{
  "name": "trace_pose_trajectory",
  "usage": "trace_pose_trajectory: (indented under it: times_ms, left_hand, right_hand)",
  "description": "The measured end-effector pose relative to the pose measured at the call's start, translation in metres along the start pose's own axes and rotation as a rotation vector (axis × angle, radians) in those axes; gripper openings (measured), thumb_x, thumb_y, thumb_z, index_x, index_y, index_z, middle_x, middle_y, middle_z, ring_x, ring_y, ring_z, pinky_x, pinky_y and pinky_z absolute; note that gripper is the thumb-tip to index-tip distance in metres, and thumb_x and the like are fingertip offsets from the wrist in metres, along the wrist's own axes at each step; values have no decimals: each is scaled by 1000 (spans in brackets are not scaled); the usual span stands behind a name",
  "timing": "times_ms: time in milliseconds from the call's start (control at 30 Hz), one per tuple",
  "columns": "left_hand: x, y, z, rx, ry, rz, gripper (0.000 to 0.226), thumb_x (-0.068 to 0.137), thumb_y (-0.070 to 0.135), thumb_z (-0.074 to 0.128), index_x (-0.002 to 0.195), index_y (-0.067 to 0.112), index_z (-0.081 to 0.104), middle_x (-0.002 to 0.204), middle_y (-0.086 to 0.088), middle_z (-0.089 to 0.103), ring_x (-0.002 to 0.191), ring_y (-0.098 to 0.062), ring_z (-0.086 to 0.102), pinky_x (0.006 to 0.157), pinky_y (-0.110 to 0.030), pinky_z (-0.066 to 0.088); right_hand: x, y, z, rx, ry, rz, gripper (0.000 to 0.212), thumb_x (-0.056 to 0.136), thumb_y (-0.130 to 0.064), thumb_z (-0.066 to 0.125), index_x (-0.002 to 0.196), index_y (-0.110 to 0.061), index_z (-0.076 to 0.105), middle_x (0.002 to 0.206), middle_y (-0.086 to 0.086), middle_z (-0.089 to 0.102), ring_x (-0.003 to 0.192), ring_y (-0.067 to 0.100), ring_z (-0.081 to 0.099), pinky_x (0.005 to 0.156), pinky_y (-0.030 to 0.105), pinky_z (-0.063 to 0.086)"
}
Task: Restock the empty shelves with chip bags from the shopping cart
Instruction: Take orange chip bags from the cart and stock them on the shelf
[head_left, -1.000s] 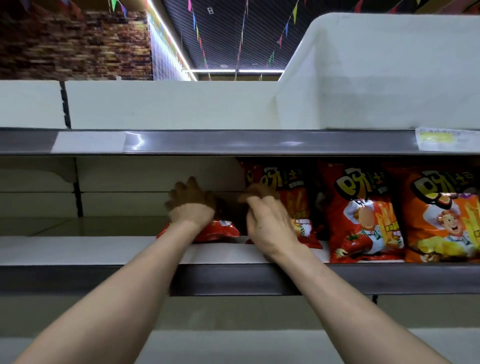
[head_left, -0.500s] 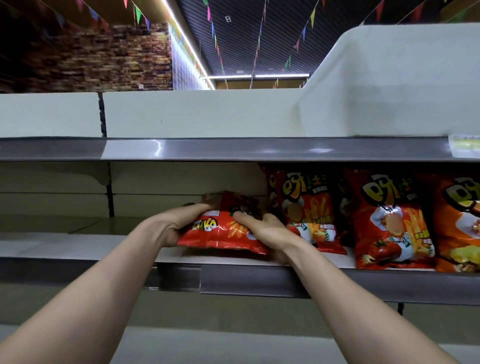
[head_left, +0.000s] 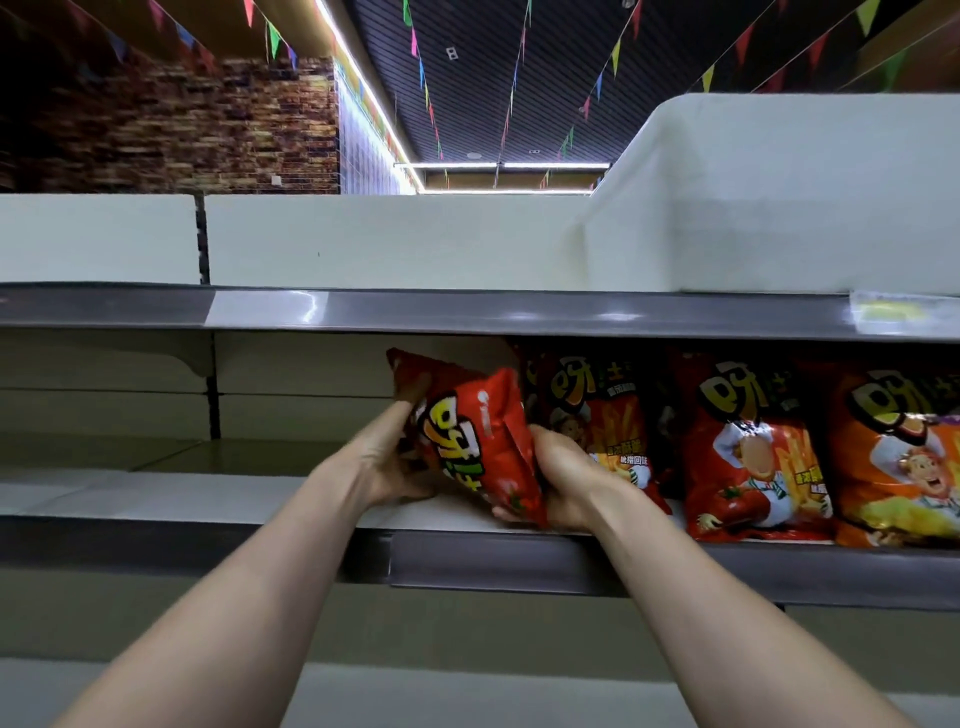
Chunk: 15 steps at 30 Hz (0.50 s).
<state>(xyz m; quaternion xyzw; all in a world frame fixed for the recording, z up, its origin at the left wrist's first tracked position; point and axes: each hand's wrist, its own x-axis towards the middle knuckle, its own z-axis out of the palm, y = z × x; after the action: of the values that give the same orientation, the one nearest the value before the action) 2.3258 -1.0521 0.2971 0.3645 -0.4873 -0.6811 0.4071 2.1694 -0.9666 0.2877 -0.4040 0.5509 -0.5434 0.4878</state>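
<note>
A red chip bag stands tilted on the white shelf, its top leaning to the left. My left hand grips its left side and my right hand grips its lower right edge. Right of it, three chip bags stand upright in a row: a red one partly behind my right hand, a red one with a chef picture, and an orange one at the frame edge. The shopping cart is out of view.
The shelf above has a grey front rail with a yellow price tag at the right and hangs low over the bags. The left stretch of the white shelf holds nothing. A lower shelf shows between my forearms.
The bag lay flat on the shelf under my hands a second ago. Both hands have since lifted it and turned it up onto its bottom edge, beside the standing row.
</note>
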Motion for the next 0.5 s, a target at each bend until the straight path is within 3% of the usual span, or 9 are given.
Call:
trace_pose_trajectory:
  times_ms: [67,167,233,267,333,367,433,500]
  left_hand:
    - [-3,1,1,67,61,49,54,79,57,66,106,11,62,111,-16,62,100,-32,58,90,-49,47]
    - [1,4,-4,164,183,97,47,83,55,66,101,12,64,90,-13,68,79,-27,65,66,-35,56]
    - [4,9,-7,226,258,103,59,80,61,65,111,10,65,89,-15,72,74,-28,70,63,-36,59]
    - [5,11,-8,254,284,110,67,77,66,63,114,10,64,92,-16,73,76,-30,71,72,-41,60]
    - [3,17,-7,312,301,146,79,71,79,55,113,12,64,97,-17,72,80,-32,71,82,-45,58]
    - [1,19,-7,348,303,155,86,67,86,50,113,14,64,99,-17,72,82,-33,71,85,-46,57]
    - [-5,23,-8,452,337,168,94,63,92,44,109,14,65,100,-17,70,86,-34,69,86,-47,56]
    - [-10,26,-10,520,373,177,85,70,88,46,100,11,63,94,-17,69,84,-33,69,80,-43,58]
  right_hand:
    - [-3,1,2,-172,70,-99,39,103,-36,34,110,-12,63,107,12,72,99,25,67,97,47,51]
    - [-14,0,0,-132,-29,-259,44,95,-60,41,119,-25,53,123,-5,60,119,17,54,112,45,35]
    - [-20,2,2,-242,-92,-300,92,72,-81,54,140,-21,39,141,-4,49,130,17,45,114,42,30]
    - [-21,4,4,-331,-74,-320,102,69,-78,62,147,-19,31,147,0,45,130,17,45,112,36,32]
    - [-14,7,8,-355,46,-370,68,82,-52,70,131,-16,41,138,6,55,114,16,57,99,29,44]
    - [-8,7,10,-295,119,-389,52,86,-42,70,122,-15,45,127,8,61,106,18,62,95,33,50]
    - [3,5,13,-157,224,-337,41,91,-37,63,117,-8,49,108,9,66,95,23,67,86,38,56]
    - [6,1,12,-68,233,-255,39,96,-35,52,119,-3,54,94,11,68,77,21,68,63,28,58]
